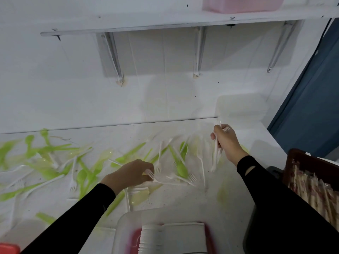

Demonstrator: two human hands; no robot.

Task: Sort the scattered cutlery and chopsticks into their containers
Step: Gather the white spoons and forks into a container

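Blurred forks (216, 153) in both hands (227, 142) (128, 174), clear tub (122, 228) cropped below

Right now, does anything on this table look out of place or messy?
Yes. Green cutlery and white forks lie strewn over the table, crossing at all angles, outside the clear container. The left hand pinches one fork; the right hand grips a bundle.
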